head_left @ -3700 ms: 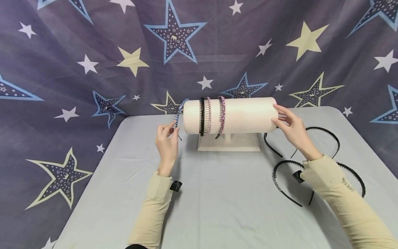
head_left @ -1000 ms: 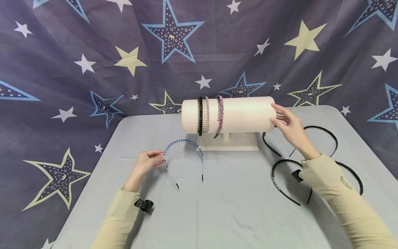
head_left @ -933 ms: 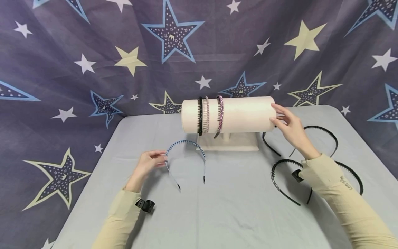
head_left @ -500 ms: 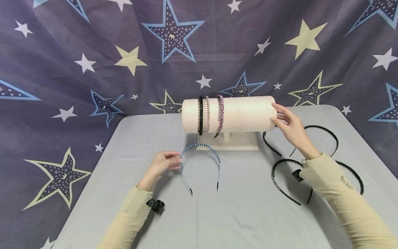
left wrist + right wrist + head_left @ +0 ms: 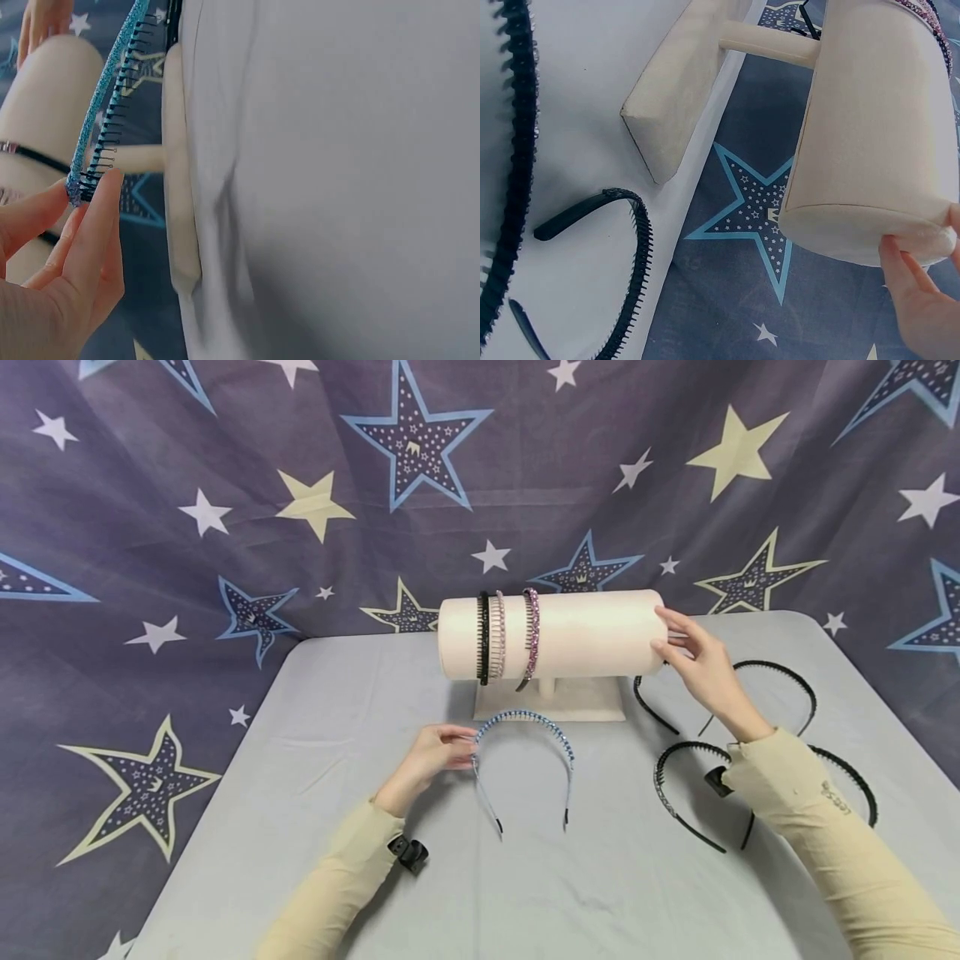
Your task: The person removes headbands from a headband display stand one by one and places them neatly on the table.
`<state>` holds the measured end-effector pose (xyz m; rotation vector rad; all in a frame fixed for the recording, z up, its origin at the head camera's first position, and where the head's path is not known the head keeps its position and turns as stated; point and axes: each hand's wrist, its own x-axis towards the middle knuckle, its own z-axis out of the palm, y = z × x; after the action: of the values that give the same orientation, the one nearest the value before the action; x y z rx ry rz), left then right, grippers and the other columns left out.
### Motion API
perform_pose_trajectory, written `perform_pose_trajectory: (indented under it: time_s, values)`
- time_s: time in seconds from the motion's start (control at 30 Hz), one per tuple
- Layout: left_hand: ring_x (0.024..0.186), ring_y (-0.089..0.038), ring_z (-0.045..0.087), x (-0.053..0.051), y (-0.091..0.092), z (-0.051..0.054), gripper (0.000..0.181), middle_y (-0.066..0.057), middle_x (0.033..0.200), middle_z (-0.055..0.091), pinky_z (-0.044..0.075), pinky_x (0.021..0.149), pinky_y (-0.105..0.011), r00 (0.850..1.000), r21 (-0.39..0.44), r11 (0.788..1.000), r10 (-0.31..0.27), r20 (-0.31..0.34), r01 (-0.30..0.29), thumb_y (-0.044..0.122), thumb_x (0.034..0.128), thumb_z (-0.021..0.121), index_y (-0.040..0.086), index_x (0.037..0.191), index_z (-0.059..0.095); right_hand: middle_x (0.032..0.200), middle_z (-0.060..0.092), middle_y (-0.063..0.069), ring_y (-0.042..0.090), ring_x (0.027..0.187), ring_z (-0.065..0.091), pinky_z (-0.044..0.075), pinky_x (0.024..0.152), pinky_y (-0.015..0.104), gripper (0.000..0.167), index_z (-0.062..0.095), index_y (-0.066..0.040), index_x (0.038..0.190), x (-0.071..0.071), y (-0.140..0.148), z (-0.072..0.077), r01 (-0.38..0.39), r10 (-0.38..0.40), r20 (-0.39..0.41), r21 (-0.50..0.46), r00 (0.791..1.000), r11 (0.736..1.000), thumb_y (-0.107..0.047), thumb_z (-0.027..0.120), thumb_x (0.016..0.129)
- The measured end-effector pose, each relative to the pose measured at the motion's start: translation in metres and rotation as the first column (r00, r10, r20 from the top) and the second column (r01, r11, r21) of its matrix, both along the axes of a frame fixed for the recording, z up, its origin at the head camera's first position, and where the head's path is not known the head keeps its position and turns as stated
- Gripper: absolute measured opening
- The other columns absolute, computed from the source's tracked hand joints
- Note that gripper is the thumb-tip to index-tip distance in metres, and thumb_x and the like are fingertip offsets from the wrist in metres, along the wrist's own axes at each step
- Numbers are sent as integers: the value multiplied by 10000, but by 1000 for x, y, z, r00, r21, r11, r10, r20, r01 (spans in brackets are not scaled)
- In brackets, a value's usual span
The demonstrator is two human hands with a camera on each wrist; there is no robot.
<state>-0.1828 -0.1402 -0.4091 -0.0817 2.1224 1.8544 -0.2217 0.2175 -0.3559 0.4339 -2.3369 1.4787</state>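
My left hand [image 5: 429, 758] pinches a glittery blue toothed headband [image 5: 525, 716] by its left side, between thumb and fingers. The headband's arch points away, and its black-tipped ends point toward me. In the left wrist view the same blue headband [image 5: 105, 97] rises from the fingertips. Behind it stands a cream headband display stand [image 5: 592, 635], a padded roll on a post and flat base. My right hand [image 5: 701, 664] grips the roll's right end with thumb and fingers. Around the roll's left half sit a black headband [image 5: 483, 639], a pale pink one [image 5: 498, 639] and a purple jewelled one [image 5: 532, 635].
Several dark headbands lie on the right of the table, among them a black one [image 5: 787, 672] behind and a jewelled black one [image 5: 662, 781] nearer, partly under the right forearm. A grey cloth [image 5: 300, 827] covers the table. A star-patterned curtain [image 5: 247, 485] hangs behind.
The left hand has brought the blue headband from the roll's left end toward me, turned its arch into view, then moved it right to before the base. The right hand stays at the roll's end.
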Motion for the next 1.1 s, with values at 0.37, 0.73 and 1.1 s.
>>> perform_pose_trajectory:
  time_s: [0.37, 0.73, 1.1]
  values:
    - [560, -124, 592, 0, 32, -4, 280, -294, 926, 589, 552, 641, -333, 999, 21, 999, -36, -3, 36, -95, 771, 568, -141, 1047, 557, 1217, 474, 192, -34, 941, 488, 439, 749, 75, 452, 428, -128, 1317, -1, 0, -1, 12, -13, 23, 8, 1000, 1000, -136, 534, 878]
    - [571, -125, 590, 4, 55, -10, 280, -296, 943, 590, 552, 648, -326, 996, 30, 996, -87, 18, 87, -89, 772, 573, -134, 1048, 560, 1231, 469, 201, -42, 941, 486, 438, 754, 72, 455, 424, -113, 1318, -1, 0, -2, 10, -10, 22, 11, 1000, 1000, -145, 535, 878]
    - [572, -131, 597, 5, 69, -19, 281, -297, 941, 590, 552, 631, -297, 994, 50, 995, -87, 60, 84, -98, 763, 580, -125, 1042, 558, 1211, 478, 206, -47, 939, 488, 439, 767, 75, 447, 436, -99, 1308, -1, 0, -2, 7, -7, 6, -3, 1000, 1000, -122, 538, 874]
